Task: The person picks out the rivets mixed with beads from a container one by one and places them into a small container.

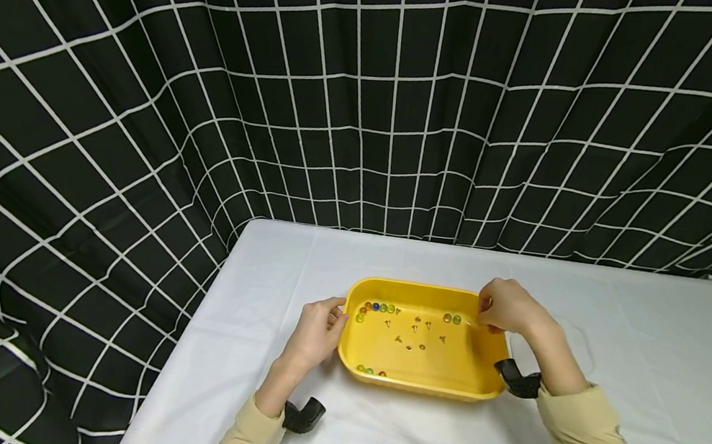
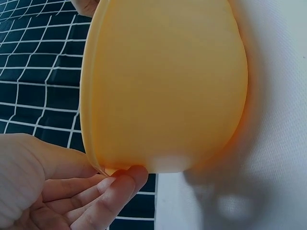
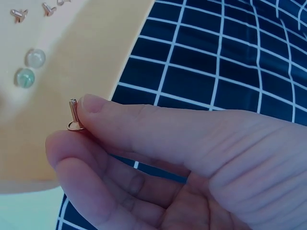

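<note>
A yellow plastic tub point(image 1: 425, 367) stands on the white-covered table, holding glass marbles point(image 1: 383, 308) and small gold-coloured paper fasteners point(image 1: 415, 328). At its left end, my left hand point(image 1: 317, 330) pinches the rim between thumb and fingers; the left wrist view shows the tub's outer wall point(image 2: 168, 86) beside the fingertips. Over the tub's far right corner is my right hand point(image 1: 510, 307). Between its thumb and index finger it pinches one paper fastener point(image 3: 74, 115), flat head down and stem up. The other fingers curl below.
Marbles gather at the tub's far left corner, with a few by the near left edge and a pair of marbles point(image 1: 452, 319) near the right hand. White cloth point(image 1: 642, 353) covers the table. A black curtain with white grid lines point(image 1: 407, 111) hangs behind and to the left.
</note>
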Demonstrator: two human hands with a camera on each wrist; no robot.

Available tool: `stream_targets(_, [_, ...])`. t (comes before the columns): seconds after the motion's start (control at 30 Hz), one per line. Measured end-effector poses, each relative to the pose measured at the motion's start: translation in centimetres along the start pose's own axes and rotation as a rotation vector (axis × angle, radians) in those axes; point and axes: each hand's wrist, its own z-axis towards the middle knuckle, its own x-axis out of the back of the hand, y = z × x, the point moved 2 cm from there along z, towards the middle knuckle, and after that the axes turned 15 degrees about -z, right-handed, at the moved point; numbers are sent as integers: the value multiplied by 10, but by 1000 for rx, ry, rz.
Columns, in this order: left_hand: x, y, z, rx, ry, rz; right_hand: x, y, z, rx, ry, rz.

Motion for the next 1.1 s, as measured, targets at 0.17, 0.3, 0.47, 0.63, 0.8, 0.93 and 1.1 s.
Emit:
stream_targets(0.17, [0,0,0,-2,-1,-6,1,3,-3,-16,-6,9])
stream_targets(0.3, [0,0,0,3,-7,-6,3,6,-6,-28,-7,3])
stream_targets(0.47, [-1,1,-1,6,-4,5,5,11,-9,-19,10,-3])
stream_targets(0.63, [-1,1,-1,10,1,12,7,15,-12,-22,6,-3])
stream_targets(0.8, [-1,1,-1,10,1,12,6,21,-13,-37,-3,-8])
stream_targets(0.93, [-1,1,-1,12,-1,12,9,23,-16,-53,-4,-7])
stream_targets(1.1, [-1,2,-1,7,1,12,12,26,-20,-64,-4,4])
